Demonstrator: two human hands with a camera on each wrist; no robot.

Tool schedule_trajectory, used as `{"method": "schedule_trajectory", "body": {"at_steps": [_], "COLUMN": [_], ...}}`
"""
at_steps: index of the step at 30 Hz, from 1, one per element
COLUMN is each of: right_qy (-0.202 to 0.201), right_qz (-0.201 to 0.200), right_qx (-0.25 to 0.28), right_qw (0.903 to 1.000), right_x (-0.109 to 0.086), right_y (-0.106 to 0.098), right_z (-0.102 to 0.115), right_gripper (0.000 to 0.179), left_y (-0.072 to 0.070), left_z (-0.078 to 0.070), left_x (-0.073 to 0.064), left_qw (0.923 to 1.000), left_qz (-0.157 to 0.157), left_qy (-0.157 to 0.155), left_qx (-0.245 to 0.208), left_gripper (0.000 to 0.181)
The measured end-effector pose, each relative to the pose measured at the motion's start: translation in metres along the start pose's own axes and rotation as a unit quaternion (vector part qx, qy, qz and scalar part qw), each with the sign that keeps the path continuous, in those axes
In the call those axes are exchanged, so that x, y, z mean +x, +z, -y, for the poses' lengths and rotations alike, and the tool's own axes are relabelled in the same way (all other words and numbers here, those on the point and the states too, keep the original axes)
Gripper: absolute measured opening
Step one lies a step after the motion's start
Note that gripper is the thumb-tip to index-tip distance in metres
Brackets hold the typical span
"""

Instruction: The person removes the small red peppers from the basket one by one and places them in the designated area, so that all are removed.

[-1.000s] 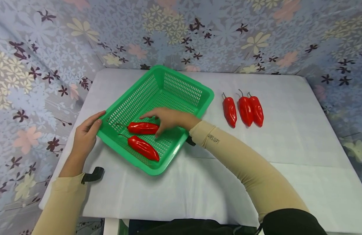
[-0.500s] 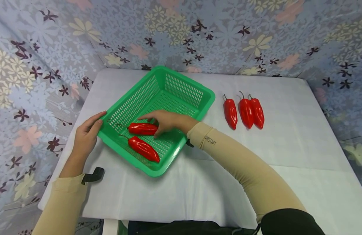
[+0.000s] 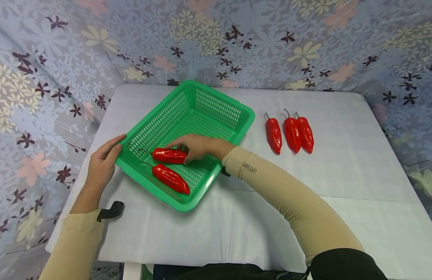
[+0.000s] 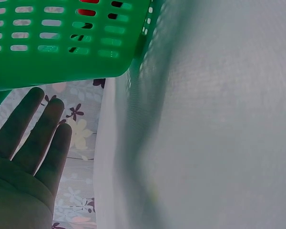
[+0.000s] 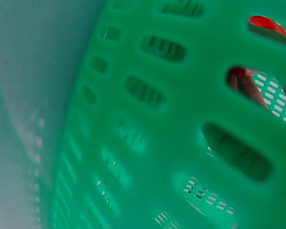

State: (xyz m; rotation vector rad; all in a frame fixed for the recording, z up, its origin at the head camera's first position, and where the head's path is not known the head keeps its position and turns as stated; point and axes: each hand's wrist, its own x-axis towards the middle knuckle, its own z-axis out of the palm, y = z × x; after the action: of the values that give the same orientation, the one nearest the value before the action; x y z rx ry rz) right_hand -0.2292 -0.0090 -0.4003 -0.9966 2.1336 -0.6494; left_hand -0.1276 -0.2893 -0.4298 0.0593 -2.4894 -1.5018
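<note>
A green plastic basket (image 3: pixel 205 120) sits at an angle on the table, with two red peppers inside. My left hand (image 3: pixel 103 161) holds its left corner, thumb and index finger at the rim; in the left wrist view the other fingers (image 4: pixel 51 143) extend straight beneath the basket wall. Reaching inside, my right hand (image 3: pixel 198 147) grips the blunt end of the upper red pepper (image 3: pixel 167 155), thumb on the near side and fingers on the far side. The lower red pepper (image 3: pixel 171 179) lies just below it, untouched. In the right wrist view the basket wall (image 5: pixel 190 95) hides most of the hand.
Three more red peppers lie right of the basket: one (image 3: pixel 273 135) slightly apart, and two, a middle one (image 3: pixel 292 134) and a right one (image 3: pixel 306 134), side by side. A white cloth (image 3: pixel 342 167) covers the table. Floral fabric (image 3: pixel 258 46) hangs behind.
My right hand has lowered slightly and its fingers have closed round the upper pepper, which has shifted a little. My left hand stays at the basket corner.
</note>
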Motion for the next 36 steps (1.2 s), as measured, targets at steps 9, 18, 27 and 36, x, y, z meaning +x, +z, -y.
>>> {"method": "schedule_trajectory", "body": {"at_steps": [9,18,27,36], "right_qy": [-0.001,-0.019,-0.018,0.003], "right_qz": [-0.007,-0.049,-0.113,-0.189], "right_qx": [0.011,0.031,0.134,0.196], "right_qw": [0.9999,0.9981,0.9844,0.9623], "right_x": [-0.005,-0.014,-0.038,-0.069], "right_y": [-0.001,-0.015,-0.035,-0.056], "right_z": [0.0,-0.008,-0.011,-0.021], "right_gripper": [0.074,0.076,0.074,0.073], "left_y": [0.0,0.001,0.0,0.001], "left_z": [-0.003,-0.004,-0.007,-0.008], "left_x": [-0.001,0.0,-0.002,-0.002], "left_qw": [1.0,0.9999,0.9997,0.9999], "left_qz": [0.001,0.003,0.0,0.0], "left_qy": [-0.002,-0.008,-0.014,-0.007], "left_qx": [-0.003,0.007,0.02,0.015], "left_gripper": [0.036,0.036,0.036,0.036]}}
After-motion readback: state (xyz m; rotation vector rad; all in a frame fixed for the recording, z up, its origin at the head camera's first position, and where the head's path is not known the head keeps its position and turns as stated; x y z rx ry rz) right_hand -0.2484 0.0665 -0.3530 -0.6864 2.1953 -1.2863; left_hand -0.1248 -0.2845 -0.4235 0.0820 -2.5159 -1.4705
